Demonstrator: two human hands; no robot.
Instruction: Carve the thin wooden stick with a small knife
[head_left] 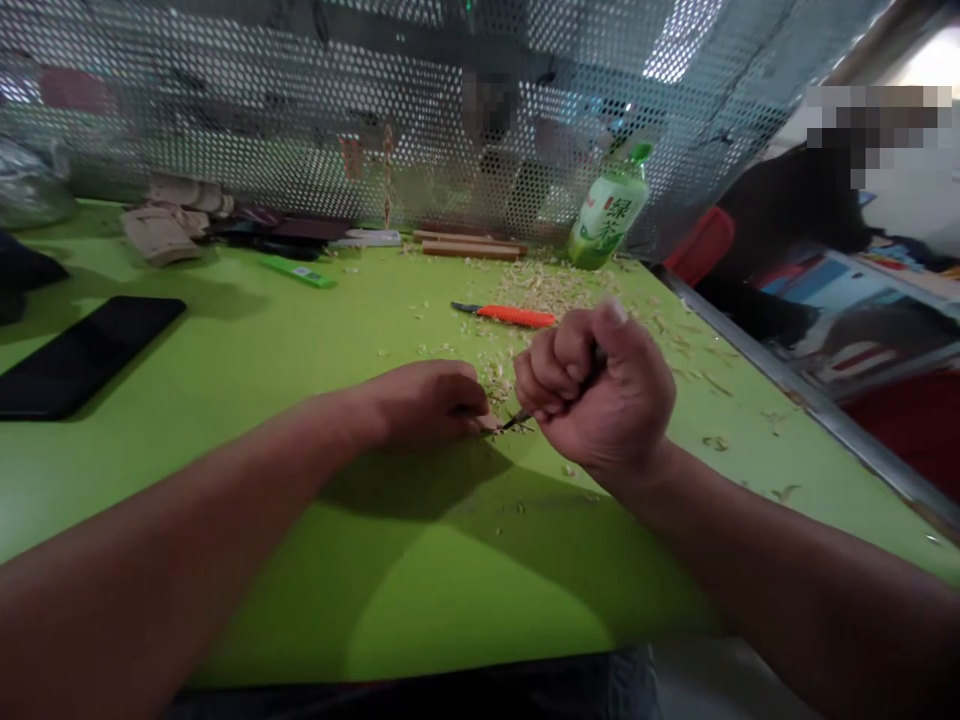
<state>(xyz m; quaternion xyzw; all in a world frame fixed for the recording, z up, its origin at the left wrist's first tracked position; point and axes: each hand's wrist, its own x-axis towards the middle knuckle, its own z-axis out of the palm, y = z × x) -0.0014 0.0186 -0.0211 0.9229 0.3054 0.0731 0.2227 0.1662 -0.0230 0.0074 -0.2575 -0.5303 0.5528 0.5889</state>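
Observation:
My left hand (435, 400) rests on the green table (480, 600), its fingers closed on a small pale piece of wood (489, 424); most of that piece is hidden by the hand. Just to the right, my right hand (600, 390) is wrapped in a fist around a carving tool (517, 418), thumb uppermost. Only the thin dark tip of the tool shows, pointing down and left at the end of the wood. Its handle is covered by my fingers. Behind both hands lies an orange-handled knife (517, 316) with a dark blade.
Wood shavings (551, 285) are scattered across the table's right half. A green tea bottle (611, 210) and wooden sticks (472, 248) are near the perforated metal panel (420, 100). At left are a black phone (90, 355), a green packet (296, 271) and pale wooden pieces (169, 220).

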